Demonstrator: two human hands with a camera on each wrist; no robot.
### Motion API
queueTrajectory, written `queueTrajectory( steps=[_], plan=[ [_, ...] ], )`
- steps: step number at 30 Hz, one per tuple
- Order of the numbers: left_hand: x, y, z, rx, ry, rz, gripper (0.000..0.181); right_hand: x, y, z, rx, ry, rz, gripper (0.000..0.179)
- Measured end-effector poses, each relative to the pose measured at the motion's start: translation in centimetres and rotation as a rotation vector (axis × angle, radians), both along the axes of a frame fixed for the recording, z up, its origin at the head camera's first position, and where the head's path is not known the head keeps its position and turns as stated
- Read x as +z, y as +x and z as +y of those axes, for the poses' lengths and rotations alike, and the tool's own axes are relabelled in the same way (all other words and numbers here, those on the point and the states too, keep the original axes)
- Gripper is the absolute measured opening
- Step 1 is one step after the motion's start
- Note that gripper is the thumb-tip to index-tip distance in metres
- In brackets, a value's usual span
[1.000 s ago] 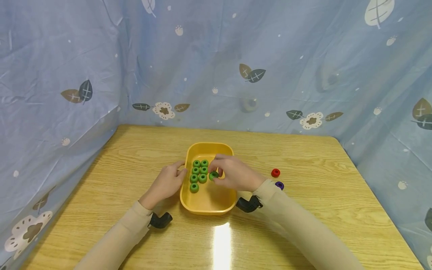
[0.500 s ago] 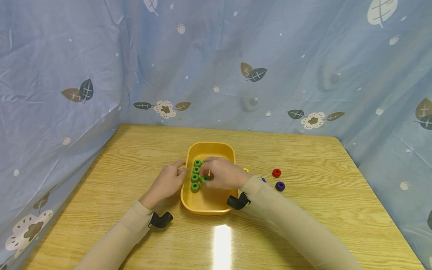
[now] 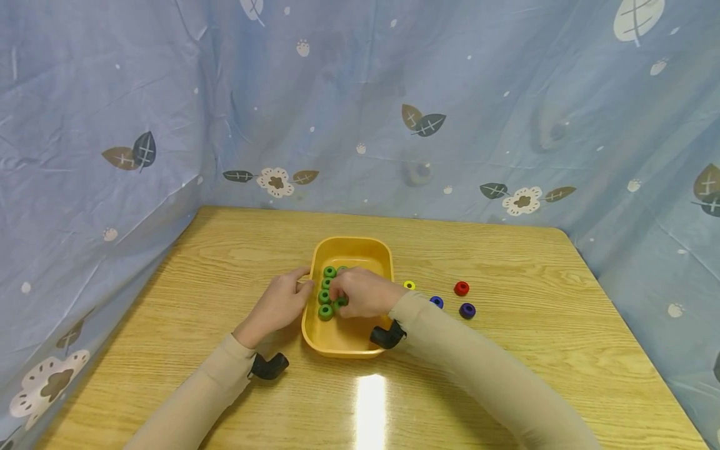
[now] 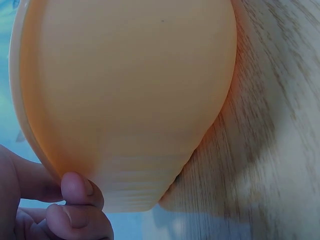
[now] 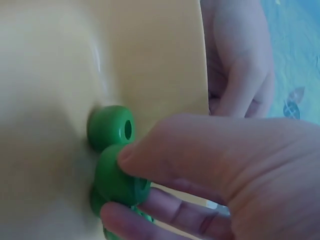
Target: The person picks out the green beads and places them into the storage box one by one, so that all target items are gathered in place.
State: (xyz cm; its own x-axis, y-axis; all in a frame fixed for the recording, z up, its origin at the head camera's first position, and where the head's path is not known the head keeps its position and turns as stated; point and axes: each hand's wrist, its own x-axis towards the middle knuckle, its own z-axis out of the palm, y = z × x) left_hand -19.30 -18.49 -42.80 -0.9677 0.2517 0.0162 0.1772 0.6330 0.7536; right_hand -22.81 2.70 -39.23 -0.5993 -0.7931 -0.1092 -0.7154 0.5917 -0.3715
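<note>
My right hand (image 3: 364, 292) is inside the yellow-orange tray (image 3: 337, 337), and its thumb and fingers pinch a green bead (image 5: 114, 172). That bead is right beside another green bead (image 5: 111, 128) in the right wrist view. A column of green beads (image 3: 325, 312) runs along the tray's left side, with a second column to its right partly covered by my hand. At the left wall, my left hand (image 3: 281, 303) grips the tray's rim; the left wrist view shows its fingertips (image 4: 80, 215) against the outer wall.
On the wooden table (image 3: 242, 250), right of the tray, lie a yellow bead (image 3: 409, 285), a blue bead (image 3: 436, 302), a red bead (image 3: 462, 288) and a purple bead (image 3: 467, 310). A patterned blue cloth (image 3: 360, 125) hangs behind.
My right hand has moved left with the green bead, then slightly toward the near side, beside the left column. The yellow and blue beads have come into sight. My left hand has stayed still.
</note>
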Motion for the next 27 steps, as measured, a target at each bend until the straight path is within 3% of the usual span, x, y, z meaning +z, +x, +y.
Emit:
queueTrajectory(
  steps=[7, 13, 21, 27],
  plan=[
    [0.0, 0.0, -0.1, -0.005, 0.005, 0.003, 0.047, -0.2, -0.3, -0.6, 0.003, 0.068, -0.026, 0.017],
    [0.0, 0.0, -0.1, -0.008, 0.006, 0.000, 0.047, -0.3, -0.5, -0.6, -0.015, 0.053, -0.036, 0.018],
    [0.0, 0.0, 0.0, -0.002, 0.016, 0.003, 0.047, 1.0, -0.6, 1.3, -0.043, -0.097, -0.026, 0.018],
    [-0.1, 0.0, 0.0, 0.013, 0.017, 0.004, 0.047, 2.7, 0.2, 3.6, -0.121, -0.207, -0.006, 0.025]
  ],
)
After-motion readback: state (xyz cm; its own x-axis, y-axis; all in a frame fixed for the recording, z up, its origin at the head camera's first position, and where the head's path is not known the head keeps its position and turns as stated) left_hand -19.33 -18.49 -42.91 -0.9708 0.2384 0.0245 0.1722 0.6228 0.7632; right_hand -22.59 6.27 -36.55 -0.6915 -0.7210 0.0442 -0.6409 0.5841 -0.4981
